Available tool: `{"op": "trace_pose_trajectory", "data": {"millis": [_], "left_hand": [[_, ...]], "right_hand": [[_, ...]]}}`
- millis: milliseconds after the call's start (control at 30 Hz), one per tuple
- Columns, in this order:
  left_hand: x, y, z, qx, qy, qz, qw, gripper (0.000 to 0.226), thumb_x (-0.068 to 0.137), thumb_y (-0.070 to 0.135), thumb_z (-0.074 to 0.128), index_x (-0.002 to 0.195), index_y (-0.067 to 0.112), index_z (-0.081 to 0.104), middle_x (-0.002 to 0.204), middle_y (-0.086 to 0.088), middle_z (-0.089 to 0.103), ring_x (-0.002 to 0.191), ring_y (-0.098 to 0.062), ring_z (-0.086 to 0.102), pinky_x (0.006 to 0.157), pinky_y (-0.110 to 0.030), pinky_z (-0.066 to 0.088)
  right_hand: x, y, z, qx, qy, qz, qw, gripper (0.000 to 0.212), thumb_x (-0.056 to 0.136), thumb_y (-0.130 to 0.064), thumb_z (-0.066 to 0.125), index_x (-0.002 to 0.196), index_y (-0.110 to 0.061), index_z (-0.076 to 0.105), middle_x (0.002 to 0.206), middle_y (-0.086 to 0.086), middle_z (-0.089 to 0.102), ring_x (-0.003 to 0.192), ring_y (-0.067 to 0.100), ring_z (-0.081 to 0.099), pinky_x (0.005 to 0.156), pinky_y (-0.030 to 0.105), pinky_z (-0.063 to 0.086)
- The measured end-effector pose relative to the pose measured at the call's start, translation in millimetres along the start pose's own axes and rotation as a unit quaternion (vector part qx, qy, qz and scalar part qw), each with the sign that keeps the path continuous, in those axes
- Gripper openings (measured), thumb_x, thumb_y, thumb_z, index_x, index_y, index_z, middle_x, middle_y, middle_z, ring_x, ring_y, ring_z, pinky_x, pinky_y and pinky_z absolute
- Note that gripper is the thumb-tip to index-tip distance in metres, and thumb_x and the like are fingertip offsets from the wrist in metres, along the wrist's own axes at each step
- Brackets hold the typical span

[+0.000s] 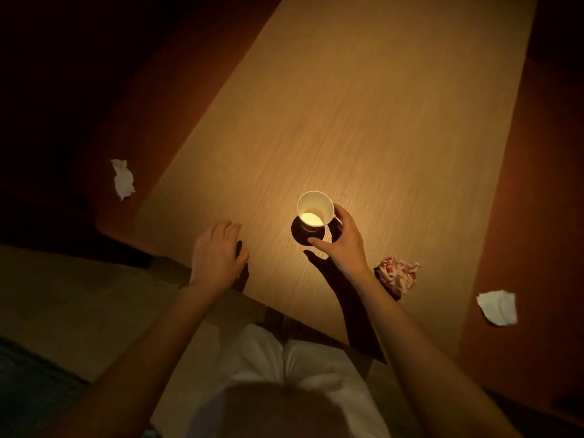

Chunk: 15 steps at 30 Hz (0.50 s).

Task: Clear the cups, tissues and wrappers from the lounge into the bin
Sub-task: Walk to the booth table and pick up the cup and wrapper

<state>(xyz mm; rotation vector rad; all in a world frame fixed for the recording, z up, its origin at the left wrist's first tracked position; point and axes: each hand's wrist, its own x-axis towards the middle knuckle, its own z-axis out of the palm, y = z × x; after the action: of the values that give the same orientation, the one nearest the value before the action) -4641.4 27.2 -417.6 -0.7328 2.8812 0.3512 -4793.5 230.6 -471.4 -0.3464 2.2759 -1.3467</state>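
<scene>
Right hand (339, 240) curls in a pinching grip; left hand (218, 252) hovers, fingers loosely bent.

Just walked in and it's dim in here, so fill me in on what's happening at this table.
A person is clearing litter. Their right hand holds an empty paper cup just above the wooden table; the left hand rests open near the table edge. A crumpled red-and-white wrapper lies on the table, and two white tissues lie on the darker surfaces either side.

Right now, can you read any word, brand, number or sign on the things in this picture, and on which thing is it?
No text can be read.
Crumpled wrapper: red and white print, too creased and blurred to read.
Paper cup: only its plain white inside shows.
Two tissues: blank.
</scene>
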Motion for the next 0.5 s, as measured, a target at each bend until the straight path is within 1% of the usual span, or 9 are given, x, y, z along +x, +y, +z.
{"op": "trace_pose_trajectory", "data": {"millis": [100, 200, 300, 400, 500], "left_hand": [[13.0, 0.2, 4.6, -0.005, -0.023, -0.01, 1.0, 0.052, 0.09, 0.034, 0.058, 0.136, 0.013, 0.045, 0.137, -0.009, 0.048, 0.126, -0.025, 0.043, 0.102, -0.04, 0.037], [27.3, -3.5, 6.6, -0.001, -0.046, -0.001, 0.999, 0.053, 0.089, 0.033, 0.059, 0.136, 0.011, 0.046, 0.136, -0.011, 0.049, 0.125, -0.027, 0.043, 0.101, -0.041, 0.038], [47.4, -11.7, 1.7, 0.021, -0.053, 0.04, 0.998, 0.053, 0.089, 0.033, 0.058, 0.136, 0.011, 0.046, 0.137, -0.011, 0.049, 0.125, -0.027, 0.044, 0.102, -0.041, 0.037], [72.6, -12.6, -9.0, 0.014, -0.052, 0.083, 0.995, 0.054, 0.091, 0.034, 0.057, 0.138, 0.013, 0.043, 0.14, -0.008, 0.046, 0.129, -0.025, 0.04, 0.106, -0.039, 0.033], [98.9, 5.9, -16.2, -0.016, -0.056, 0.15, 0.987, 0.052, 0.091, 0.033, 0.055, 0.138, 0.014, 0.044, 0.141, -0.007, 0.045, 0.132, -0.023, 0.037, 0.11, -0.04, 0.03]], "right_hand": [[14.6, 2.5, 12.0, 0.038, 0.017, 0.01, 0.999, 0.083, 0.063, -0.023, 0.087, 0.134, -0.027, 0.045, 0.131, -0.01, 0.053, 0.12, 0.005, 0.049, 0.103, 0.031, 0.045], [26.9, 4.9, 20.1, 0.012, 0.05, 0.006, 0.999, 0.076, 0.062, -0.027, 0.086, 0.128, -0.028, 0.049, 0.122, -0.015, 0.055, 0.113, 0.004, 0.05, 0.096, 0.031, 0.046], [36.0, 0.4, 22.4, -0.001, 0.077, -0.009, 0.997, 0.074, 0.062, -0.028, 0.084, 0.127, -0.031, 0.048, 0.117, -0.021, 0.051, 0.108, -0.003, 0.047, 0.089, 0.023, 0.042], [40.2, -10.4, 16.7, 0.011, 0.125, 0.005, 0.992, 0.075, 0.063, -0.026, 0.084, 0.128, -0.029, 0.046, 0.115, -0.02, 0.05, 0.107, -0.002, 0.046, 0.085, 0.015, 0.037], [30.8, -20.0, 3.7, 0.034, 0.193, 0.03, 0.98, 0.074, 0.064, -0.026, 0.082, 0.128, -0.029, 0.045, 0.116, -0.017, 0.05, 0.108, 0.002, 0.048, 0.085, 0.016, 0.04]]}}
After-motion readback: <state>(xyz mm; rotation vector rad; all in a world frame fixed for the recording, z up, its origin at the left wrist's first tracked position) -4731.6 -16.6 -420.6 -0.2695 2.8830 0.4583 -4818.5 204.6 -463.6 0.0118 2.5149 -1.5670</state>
